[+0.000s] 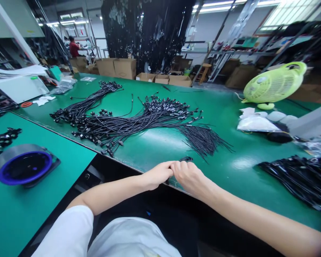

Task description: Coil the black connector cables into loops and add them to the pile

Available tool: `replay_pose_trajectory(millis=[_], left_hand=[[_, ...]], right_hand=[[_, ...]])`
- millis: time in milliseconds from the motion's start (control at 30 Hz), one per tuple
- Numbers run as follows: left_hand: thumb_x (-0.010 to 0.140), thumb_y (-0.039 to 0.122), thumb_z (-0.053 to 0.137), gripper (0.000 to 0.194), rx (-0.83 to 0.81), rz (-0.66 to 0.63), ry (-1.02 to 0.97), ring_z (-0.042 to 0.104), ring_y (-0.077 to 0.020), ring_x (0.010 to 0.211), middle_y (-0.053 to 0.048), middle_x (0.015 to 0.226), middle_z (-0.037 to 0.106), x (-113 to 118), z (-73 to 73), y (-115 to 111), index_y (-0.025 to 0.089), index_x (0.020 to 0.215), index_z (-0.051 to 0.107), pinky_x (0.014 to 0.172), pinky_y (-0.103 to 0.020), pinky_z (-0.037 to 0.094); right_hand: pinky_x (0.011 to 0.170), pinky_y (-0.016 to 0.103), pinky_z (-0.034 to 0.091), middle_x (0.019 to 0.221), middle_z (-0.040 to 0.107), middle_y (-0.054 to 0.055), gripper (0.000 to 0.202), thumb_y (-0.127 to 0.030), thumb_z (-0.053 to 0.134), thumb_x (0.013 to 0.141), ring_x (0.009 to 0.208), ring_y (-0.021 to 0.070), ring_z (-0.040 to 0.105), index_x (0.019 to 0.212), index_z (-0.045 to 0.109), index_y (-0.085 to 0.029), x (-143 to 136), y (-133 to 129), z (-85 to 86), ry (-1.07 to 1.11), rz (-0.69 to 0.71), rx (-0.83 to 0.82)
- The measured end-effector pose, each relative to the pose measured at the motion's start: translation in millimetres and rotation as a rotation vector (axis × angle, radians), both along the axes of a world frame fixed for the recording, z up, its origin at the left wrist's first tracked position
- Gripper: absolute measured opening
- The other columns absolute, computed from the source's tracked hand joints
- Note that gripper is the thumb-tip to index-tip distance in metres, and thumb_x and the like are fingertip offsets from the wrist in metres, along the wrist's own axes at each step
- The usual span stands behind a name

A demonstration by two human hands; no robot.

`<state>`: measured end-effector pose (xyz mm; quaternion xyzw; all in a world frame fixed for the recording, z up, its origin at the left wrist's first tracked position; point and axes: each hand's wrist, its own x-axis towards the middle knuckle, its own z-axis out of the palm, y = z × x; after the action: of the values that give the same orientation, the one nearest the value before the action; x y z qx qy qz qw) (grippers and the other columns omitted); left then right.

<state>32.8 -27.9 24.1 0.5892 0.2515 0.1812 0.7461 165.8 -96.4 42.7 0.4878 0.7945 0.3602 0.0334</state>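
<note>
My left hand [158,175] and my right hand [186,175] meet at the front edge of the green table [224,182]. Both have curled fingers pressed together, and whatever they grip is too hidden to name. A small black piece [186,159] shows just beyond my right hand. Farther back lies a large bundle of black cables [133,123] with connectors at both ends. Thin black strips [203,139] fan out at its right end, and another cable bundle [91,101] extends toward the back left.
A green fan [274,85] lies at the right, behind white packets [256,121] and a black bundle [302,178]. At the left are a blue-rimmed round device [26,166] and a white box [21,87]. Cardboard boxes [124,67] stand behind the table; a person [74,48] sits far back.
</note>
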Motion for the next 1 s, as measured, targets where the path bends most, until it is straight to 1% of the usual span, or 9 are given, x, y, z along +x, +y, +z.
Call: replay_pose_trajectory(millis=[200, 267, 333, 400, 467, 633, 800, 900, 1000], left_hand=[[0.089, 0.030, 0.044, 0.030, -0.151, 0.234, -0.250, 0.057, -0.0206, 0.097, -0.007, 0.095, 0.067, 15, 5.1, 18, 0.015, 0.091, 0.069, 0.100, -0.037, 0.037], [0.092, 0.040, 0.044, 0.037, 0.028, 0.264, -0.245, 0.055, -0.0223, 0.103, -0.009, 0.104, 0.065, 9, 7.1, 26, 0.016, 0.099, 0.072, 0.102, -0.039, 0.037], [0.091, 0.048, 0.049, 0.039, 0.392, 0.194, -0.206, 0.051, -0.0228, 0.107, -0.009, 0.109, 0.061, -4, 10.6, 31, 0.020, 0.104, 0.073, 0.104, -0.039, 0.034], [0.089, 0.056, 0.049, 0.045, 0.719, 0.038, -0.149, 0.048, -0.0222, 0.103, -0.007, 0.100, 0.056, -21, 14.3, 30, 0.024, 0.106, 0.074, 0.103, -0.039, 0.033], [0.090, 0.063, 0.041, 0.053, 0.844, -0.079, -0.104, 0.047, -0.0208, 0.093, -0.005, 0.089, 0.050, -33, 15.6, 27, 0.024, 0.107, 0.075, 0.097, -0.037, 0.036], [0.094, 0.060, 0.031, 0.063, 0.513, -0.003, 0.026, 0.043, -0.0165, 0.073, -0.003, 0.076, 0.046, -34, -0.7, 23, 0.016, 0.087, 0.075, 0.075, -0.030, 0.038], [0.088, 0.071, 0.032, 0.072, -0.084, -0.034, -0.050, 0.035, -0.0127, 0.061, -0.001, 0.066, 0.043, -26, -10.5, 34, 0.012, 0.089, 0.073, 0.061, -0.026, 0.035], [0.088, 0.059, 0.051, 0.049, 0.045, 0.068, -0.157, 0.046, -0.0143, 0.075, -0.003, 0.081, 0.052, -32, 1.6, 32, 0.017, 0.099, 0.075, 0.073, -0.026, 0.039], [0.089, 0.052, 0.054, 0.041, 0.346, -0.072, -0.124, 0.051, -0.0163, 0.081, -0.005, 0.085, 0.053, -35, 12.7, 19, 0.019, 0.085, 0.078, 0.081, -0.028, 0.041]], right_hand=[[0.054, 0.027, 0.027, 0.067, 0.059, 0.004, 0.025, -0.019, 0.039, 0.091, 0.058, 0.0143, 0.050, 0.073, 0.056, -0.017, -6, 22, -0.2, 0.793, -0.246, 0.024], [0.056, 0.025, 0.033, 0.070, 0.061, 0.002, 0.029, -0.029, 0.038, 0.095, 0.061, 0.0140, 0.053, 0.077, 0.057, -0.018, -8, 22, -0.9, 1.142, -0.263, -0.027], [0.056, 0.024, 0.035, 0.065, 0.059, 0.000, 0.031, -0.035, 0.037, 0.095, 0.059, 0.0137, 0.053, 0.076, 0.057, -0.019, -7, 19, -1.8, 1.361, -0.222, -0.163], [0.054, 0.023, 0.035, 0.061, 0.054, -0.002, 0.031, -0.034, 0.038, 0.094, 0.057, 0.0129, 0.050, 0.071, 0.054, -0.020, -3, 14, -1.9, 1.367, -0.207, -0.234], [0.055, 0.023, 0.033, 0.064, 0.055, -0.001, 0.028, -0.029, 0.041, 0.093, 0.058, 0.0116, 0.049, 0.070, 0.053, -0.019, 0, 9, -0.9, 1.217, -0.210, -0.158], [0.060, 0.026, 0.029, 0.063, 0.053, 0.000, 0.025, -0.014, 0.041, 0.093, 0.060, 0.0124, 0.044, 0.074, 0.057, -0.018, -11, 0, -1.2, 0.698, -0.060, 0.168], [0.059, 0.029, 0.026, 0.062, 0.049, 0.001, 0.025, -0.006, 0.039, 0.089, 0.059, 0.0142, 0.038, 0.073, 0.056, -0.017, -21, -2, -14.2, 0.562, 0.007, 0.180], [0.058, 0.029, 0.025, 0.065, 0.053, 0.001, 0.025, -0.008, 0.040, 0.089, 0.060, 0.0131, 0.041, 0.074, 0.057, -0.017, -16, -4, -22.7, 0.672, -0.064, 0.038], [0.059, 0.025, 0.028, 0.071, 0.059, 0.001, 0.024, -0.016, 0.040, 0.093, 0.064, 0.0115, 0.049, 0.078, 0.059, -0.018, -6, -5, -25.0, 0.936, -0.226, -0.103]])
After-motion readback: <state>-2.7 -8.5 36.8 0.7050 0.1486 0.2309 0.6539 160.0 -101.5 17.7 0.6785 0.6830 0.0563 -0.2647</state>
